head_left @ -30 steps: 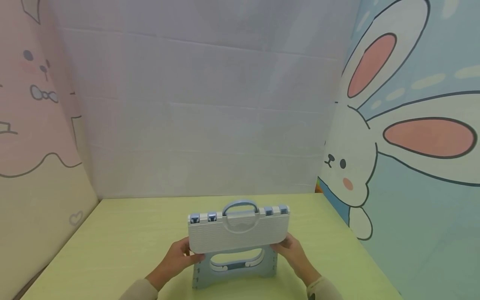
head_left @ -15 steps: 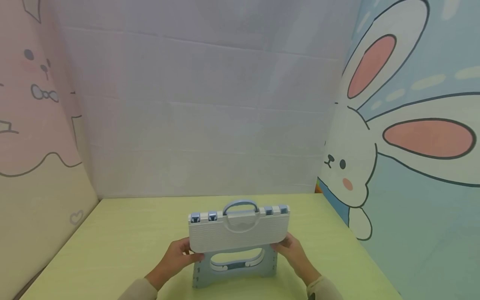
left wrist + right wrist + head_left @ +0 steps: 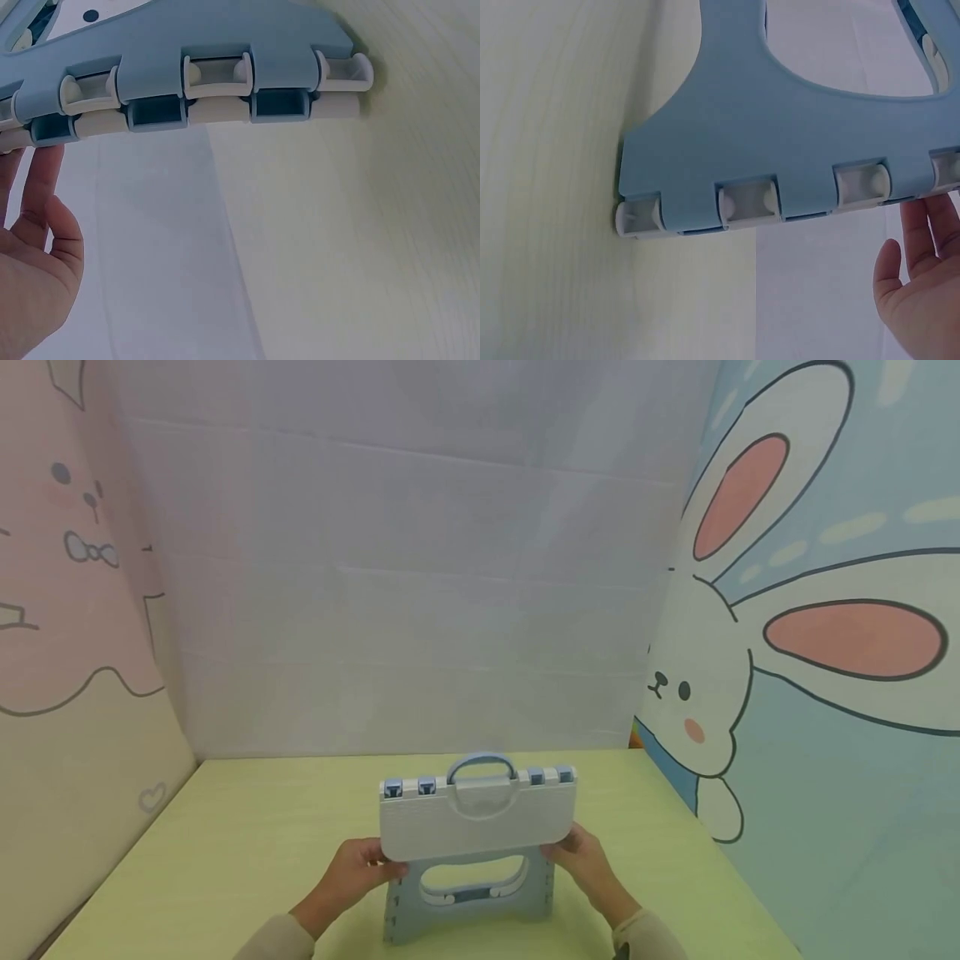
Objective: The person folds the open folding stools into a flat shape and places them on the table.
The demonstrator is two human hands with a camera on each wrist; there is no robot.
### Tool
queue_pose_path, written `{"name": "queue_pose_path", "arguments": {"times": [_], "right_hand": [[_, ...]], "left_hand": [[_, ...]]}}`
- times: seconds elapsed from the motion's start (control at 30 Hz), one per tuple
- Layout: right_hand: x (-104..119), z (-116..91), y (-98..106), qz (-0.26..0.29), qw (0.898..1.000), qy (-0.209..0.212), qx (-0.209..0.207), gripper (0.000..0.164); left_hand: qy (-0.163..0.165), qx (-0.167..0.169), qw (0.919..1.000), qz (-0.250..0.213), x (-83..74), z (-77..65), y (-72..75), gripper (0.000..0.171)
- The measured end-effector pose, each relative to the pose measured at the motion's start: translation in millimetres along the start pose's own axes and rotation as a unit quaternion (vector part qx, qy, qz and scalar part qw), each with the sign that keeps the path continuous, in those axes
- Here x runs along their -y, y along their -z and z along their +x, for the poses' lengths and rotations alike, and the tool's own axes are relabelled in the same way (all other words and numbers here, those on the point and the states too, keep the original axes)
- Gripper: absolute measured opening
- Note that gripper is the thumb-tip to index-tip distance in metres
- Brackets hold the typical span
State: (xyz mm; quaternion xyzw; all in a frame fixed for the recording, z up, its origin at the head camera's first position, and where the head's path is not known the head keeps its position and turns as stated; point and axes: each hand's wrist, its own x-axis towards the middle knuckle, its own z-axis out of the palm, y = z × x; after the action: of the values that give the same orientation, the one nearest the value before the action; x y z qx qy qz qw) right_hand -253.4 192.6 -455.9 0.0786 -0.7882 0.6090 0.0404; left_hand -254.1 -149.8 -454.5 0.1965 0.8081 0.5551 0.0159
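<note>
A folding stool [image 3: 472, 818] stands on the table, with a white top panel tilted toward me and a light blue leg panel [image 3: 517, 906] below it. My left hand [image 3: 352, 872] grips its left side, thumb on the front and fingers behind. On the right side my right hand [image 3: 585, 860] holds it in the same way, below the white panel's corner. In the left wrist view, fingers reach the stool's hinged edge [image 3: 154, 97]. The right wrist view has the blue leg panel [image 3: 742, 135] with its cut-out, and my right fingers at its hinged edge.
The pale yellow table [image 3: 262, 827] extends to both sides of the stool. A white sheet [image 3: 405, 610] hangs behind it. Walls with cartoon drawings stand at the left [image 3: 82, 760] and right [image 3: 840, 802].
The stool's white top and handle have risen slightly, and the lower left corner of its leg panel sits a little lower. Both hands keep their hold, nearly in place.
</note>
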Motion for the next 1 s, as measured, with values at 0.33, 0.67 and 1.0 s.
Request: {"name": "queue_pose_path", "arguments": {"times": [0.33,0.67,1.0], "right_hand": [[-1.2,0.0,-1.3,-0.004,1.0,0.008,-0.001,0.046],[-3.5,-0.5,-0.8,-0.035,0.999,0.027,0.009,0.041],[-9.2,-0.3,2.5,-0.081,0.995,0.049,0.026,0.035]], "left_hand": [[-0.003,0.027,0.9979,-0.059,4.3,1.1,3.3,0.035],[-0.004,0.043,0.9967,-0.069,5.6,1.1,4.9,0.037],[0.001,0.042,0.9969,-0.066,12.6,-2.6,2.6,0.036]]}}
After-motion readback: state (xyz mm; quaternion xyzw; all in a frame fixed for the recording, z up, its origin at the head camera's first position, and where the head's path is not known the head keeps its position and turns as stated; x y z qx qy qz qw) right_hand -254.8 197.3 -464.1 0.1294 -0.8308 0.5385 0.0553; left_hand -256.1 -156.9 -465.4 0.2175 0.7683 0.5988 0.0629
